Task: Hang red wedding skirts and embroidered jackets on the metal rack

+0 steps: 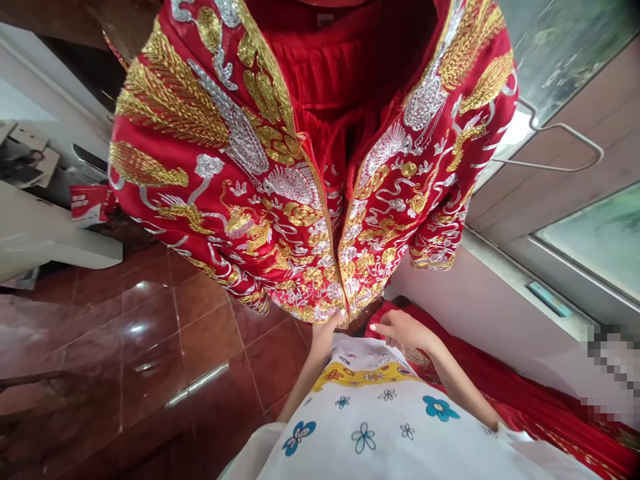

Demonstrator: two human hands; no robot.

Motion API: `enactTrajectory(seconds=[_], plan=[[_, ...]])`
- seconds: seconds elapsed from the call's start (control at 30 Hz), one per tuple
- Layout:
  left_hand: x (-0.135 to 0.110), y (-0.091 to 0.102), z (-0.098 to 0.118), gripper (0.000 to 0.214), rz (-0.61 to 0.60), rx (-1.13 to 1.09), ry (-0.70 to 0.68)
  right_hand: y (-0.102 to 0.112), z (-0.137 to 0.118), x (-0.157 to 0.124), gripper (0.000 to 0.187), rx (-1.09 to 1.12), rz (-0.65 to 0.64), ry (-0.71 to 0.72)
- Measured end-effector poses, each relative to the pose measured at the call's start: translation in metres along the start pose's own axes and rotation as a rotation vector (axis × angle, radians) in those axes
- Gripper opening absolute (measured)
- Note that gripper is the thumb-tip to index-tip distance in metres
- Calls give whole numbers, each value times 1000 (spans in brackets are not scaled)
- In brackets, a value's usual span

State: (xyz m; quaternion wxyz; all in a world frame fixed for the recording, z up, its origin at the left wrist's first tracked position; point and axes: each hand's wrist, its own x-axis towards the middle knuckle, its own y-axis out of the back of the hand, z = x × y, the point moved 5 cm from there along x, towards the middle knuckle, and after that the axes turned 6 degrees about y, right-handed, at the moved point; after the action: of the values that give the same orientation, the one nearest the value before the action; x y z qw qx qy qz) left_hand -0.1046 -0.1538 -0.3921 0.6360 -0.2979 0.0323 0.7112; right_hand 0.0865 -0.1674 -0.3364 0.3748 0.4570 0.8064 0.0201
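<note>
A red jacket (pixel 280 213) with dense gold and silver embroidery hangs in front of me, its front edges nearly meeting toward the bottom. At the lower hem, my left hand (pixel 325 333) grips the jacket by its front edge, thumb on the outside and the other fingers hidden behind. My right hand (pixel 403 328) is just to the right of the hem, apart from it, with fingers partly bent and nothing visible between them. Inside the jacket's neckline shows a gathered red garment (pixel 325 73).
A wire hanger (pixel 565 143) sticks out at the right, near the window (pixel 595 233). Red cloth (pixel 500 373) with gold trim lies low along the white wall (pixel 475 293). Glossy brown tiles (pixel 210 340) cover the floor. A white furniture piece (pixel 55 240) stands at left.
</note>
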Motion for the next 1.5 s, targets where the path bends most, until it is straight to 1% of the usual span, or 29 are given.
enactTrajectory(seconds=[0.07, 0.1, 0.13, 0.2, 0.33, 0.4, 0.5, 0.67, 0.73, 0.87, 0.93, 0.97, 1.03, 1.13, 1.2, 1.27, 1.37, 1.43, 1.5], plan=[[1, -2, -2, 59, -8, -18, 15, 9, -13, 2, 33, -89, 205, 59], [2, -3, -2, 59, -12, -29, 20, 9, -20, 6, 30, -106, 277, 86], [2, -5, -2, 59, -16, -42, 26, 6, -27, 10, 28, -108, 312, 114], [3, -8, -2, 60, -28, -66, 39, -6, -36, 23, 26, -55, 322, 160], [4, -7, 0, 57, -18, -103, 45, -26, -38, 42, 23, 112, 369, 212], [5, -4, 1, 56, -6, -109, 45, -33, -35, 48, 24, 181, 366, 232], [5, -2, 2, 54, -8, -102, 59, -39, -30, 55, 26, 327, 320, 249], [2, -1, 3, 52, -39, -90, 56, -40, -28, 58, 27, 604, 254, 212], [1, -1, 3, 52, -46, -78, 53, -41, -29, 56, 26, 708, 183, 191], [0, 1, 2, 49, -50, -8, 19, -48, -29, 48, 28, 849, -37, 142], [-1, 2, 1, 45, -43, 57, -3, -52, -27, 46, 27, 884, -98, 114], [0, 4, 0, 43, -33, 88, -8, -55, -26, 46, 25, 898, -102, 101], [1, 6, -4, 39, -8, 134, 0, -58, -25, 49, 23, 918, -65, 76], [6, 9, -10, 31, 36, 156, 20, -61, -28, 56, 22, 928, 29, 36], [10, 11, -11, 27, 71, 156, 23, -61, -33, 61, 19, 918, 82, 18], [15, 11, -11, 27, 99, 142, 15, -58, -40, 64, 19, 899, 118, 16], [21, 12, -12, 35, 116, 96, 7, -46, -55, 64, 22, 861, 164, 47], [22, 13, -17, 43, 109, 50, 19, -31, -67, 61, 23, 834, 214, 101], [23, 12, -26, 49, 75, -14, 54, -15, -80, 58, 23, 807, 265, 172]])
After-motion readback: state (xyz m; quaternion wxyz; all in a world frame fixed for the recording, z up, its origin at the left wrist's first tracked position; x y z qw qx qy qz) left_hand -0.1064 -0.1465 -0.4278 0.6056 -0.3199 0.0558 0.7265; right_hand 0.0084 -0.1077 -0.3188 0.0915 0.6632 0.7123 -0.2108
